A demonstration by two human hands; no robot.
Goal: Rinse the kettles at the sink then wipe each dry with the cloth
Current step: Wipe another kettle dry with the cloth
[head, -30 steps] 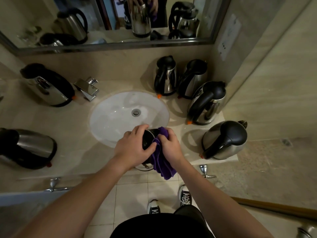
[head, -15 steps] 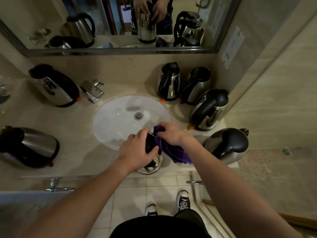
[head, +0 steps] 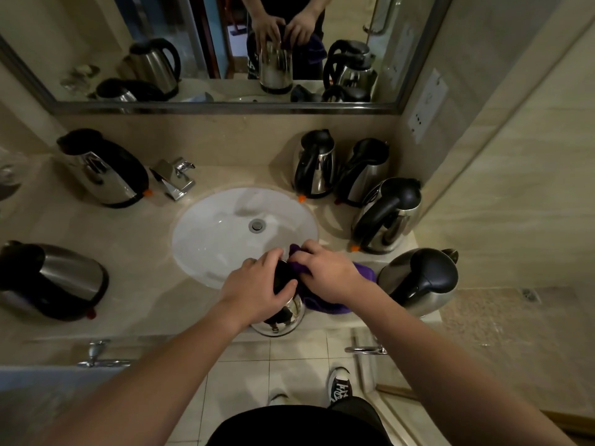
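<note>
A steel kettle [head: 283, 320] with a black top stands upright at the counter's front edge, just in front of the white sink [head: 225, 233]. My left hand [head: 254, 288] grips its black top from the left. My right hand [head: 325, 275] presses a purple cloth [head: 325, 304] against the kettle's top and right side; most of the cloth hangs under my wrist. The kettle's handle is hidden by my hands.
Several other steel kettles stand on the beige counter: two left [head: 103, 169] [head: 54, 281], the rest right, the nearest [head: 418, 281] close to my right forearm. A chrome tap [head: 175, 177] is behind the sink. A mirror [head: 225, 46] spans the wall above.
My right hand with the cloth has moved from the kettle's front side up over its top and to the right. The left hand has kept its grip. The camera has tilted up slightly.
</note>
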